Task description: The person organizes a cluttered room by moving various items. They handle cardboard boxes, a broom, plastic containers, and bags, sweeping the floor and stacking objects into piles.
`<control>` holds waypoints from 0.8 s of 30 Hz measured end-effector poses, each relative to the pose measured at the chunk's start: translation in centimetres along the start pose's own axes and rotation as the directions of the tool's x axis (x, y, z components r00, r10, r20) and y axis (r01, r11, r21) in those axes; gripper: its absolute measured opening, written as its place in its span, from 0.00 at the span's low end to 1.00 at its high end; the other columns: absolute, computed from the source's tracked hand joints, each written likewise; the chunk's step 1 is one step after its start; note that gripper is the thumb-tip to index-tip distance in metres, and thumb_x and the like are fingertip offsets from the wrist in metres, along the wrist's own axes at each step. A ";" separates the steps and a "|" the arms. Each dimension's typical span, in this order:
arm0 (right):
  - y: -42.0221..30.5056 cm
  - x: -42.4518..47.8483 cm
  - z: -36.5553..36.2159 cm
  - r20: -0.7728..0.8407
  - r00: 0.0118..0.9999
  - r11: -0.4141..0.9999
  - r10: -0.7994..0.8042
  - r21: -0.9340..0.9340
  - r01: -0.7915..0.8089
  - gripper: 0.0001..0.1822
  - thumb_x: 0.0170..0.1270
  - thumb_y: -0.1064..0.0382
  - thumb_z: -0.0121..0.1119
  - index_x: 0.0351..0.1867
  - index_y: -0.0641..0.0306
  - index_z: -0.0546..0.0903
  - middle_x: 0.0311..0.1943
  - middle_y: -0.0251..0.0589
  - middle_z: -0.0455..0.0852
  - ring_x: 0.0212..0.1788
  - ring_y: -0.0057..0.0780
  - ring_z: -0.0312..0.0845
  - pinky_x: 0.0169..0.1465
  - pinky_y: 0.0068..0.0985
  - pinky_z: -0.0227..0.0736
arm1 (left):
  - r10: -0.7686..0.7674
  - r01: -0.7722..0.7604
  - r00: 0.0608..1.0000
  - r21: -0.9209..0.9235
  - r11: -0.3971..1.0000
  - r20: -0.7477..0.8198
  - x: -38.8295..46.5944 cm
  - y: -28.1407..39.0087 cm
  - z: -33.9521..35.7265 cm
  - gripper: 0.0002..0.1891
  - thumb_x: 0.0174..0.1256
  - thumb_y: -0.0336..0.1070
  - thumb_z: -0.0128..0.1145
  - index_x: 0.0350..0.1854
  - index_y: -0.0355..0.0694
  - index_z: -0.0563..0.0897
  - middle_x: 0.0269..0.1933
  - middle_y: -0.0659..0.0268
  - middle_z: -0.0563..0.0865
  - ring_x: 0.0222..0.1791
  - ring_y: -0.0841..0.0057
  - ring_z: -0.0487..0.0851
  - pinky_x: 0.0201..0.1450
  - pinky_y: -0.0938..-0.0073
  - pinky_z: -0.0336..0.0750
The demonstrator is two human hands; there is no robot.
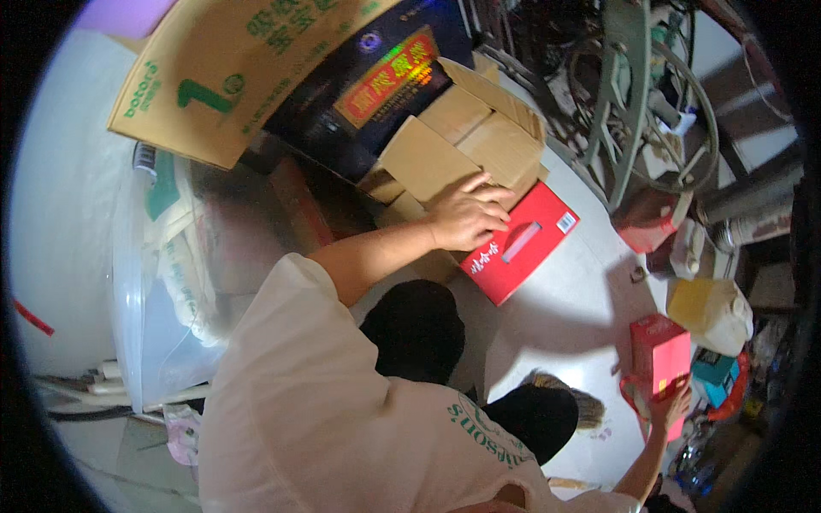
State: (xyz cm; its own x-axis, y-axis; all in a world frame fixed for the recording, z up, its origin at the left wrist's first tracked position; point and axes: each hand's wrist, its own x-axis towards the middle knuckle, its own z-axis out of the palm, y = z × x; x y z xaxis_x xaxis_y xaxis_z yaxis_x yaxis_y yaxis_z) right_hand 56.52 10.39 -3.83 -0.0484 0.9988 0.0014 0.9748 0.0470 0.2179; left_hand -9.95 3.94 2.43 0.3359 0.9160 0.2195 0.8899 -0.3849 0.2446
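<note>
My left hand [471, 215] lies palm down where a flap of the opened cardboard box [500, 144] meets a red carton [523, 240]. Its fingers are spread and grip nothing that I can see. The red carton bears white writing, a barcode label and a slot-like strip on its upper face. Farther right, my right hand [670, 401] holds a pinkish-red gift box [660, 353] at its near end, fingers over its face. A red loop, perhaps a ribbon handle, shows beside that hand. The underside of the gift box is hidden.
A large printed carton [231, 83] and a dark carton [359, 96] stand beyond the cardboard box. On the left is a translucent plastic bin [135, 288]. A metal frame [625, 109], a yellowish plastic jug [709, 314] and a teal box [715, 378] line the right side.
</note>
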 end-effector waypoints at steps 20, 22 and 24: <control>-17.1 -7.0 -7.0 0.140 0.927 0.928 -0.347 0.192 0.318 0.60 0.28 0.36 0.73 0.67 0.53 0.58 0.55 0.45 0.67 0.56 0.45 0.63 0.56 0.44 0.60 | 0.025 -0.029 0.999 -0.095 0.995 -0.043 0.3 -0.5 0.4 0.10 0.41 0.37 0.61 0.30 0.47 0.86 0.40 0.73 0.84 0.65 0.73 0.66 0.71 0.52 0.45; -18.2 -7.0 -10.8 0.105 0.915 0.907 -0.390 0.218 0.361 0.60 0.28 0.37 0.72 0.67 0.55 0.58 0.55 0.46 0.67 0.56 0.45 0.63 0.56 0.44 0.60 | -0.002 0.004 1.000 -0.112 0.994 0.020 0.3 -0.1 -0.3 0.11 0.41 0.38 0.61 0.31 0.46 0.86 0.43 0.72 0.84 0.66 0.71 0.65 0.72 0.52 0.44; -18.6 -7.4 -14.6 0.049 0.913 0.891 -0.405 0.244 0.382 0.59 0.28 0.38 0.72 0.66 0.58 0.58 0.54 0.48 0.67 0.56 0.46 0.63 0.56 0.45 0.59 | -0.125 0.109 0.988 -0.162 0.981 -0.092 0.4 1.9 -0.9 0.12 0.43 0.39 0.62 0.33 0.46 0.85 0.48 0.71 0.82 0.66 0.68 0.64 0.72 0.51 0.43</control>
State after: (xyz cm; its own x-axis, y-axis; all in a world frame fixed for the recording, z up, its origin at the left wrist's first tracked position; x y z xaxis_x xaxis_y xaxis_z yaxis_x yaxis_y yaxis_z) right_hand 35.59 1.98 6.35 -0.4285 0.8934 -0.1351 0.9033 0.4267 -0.0435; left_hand -8.37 3.49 3.86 0.1925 0.9424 0.2736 0.8595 -0.2965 0.4164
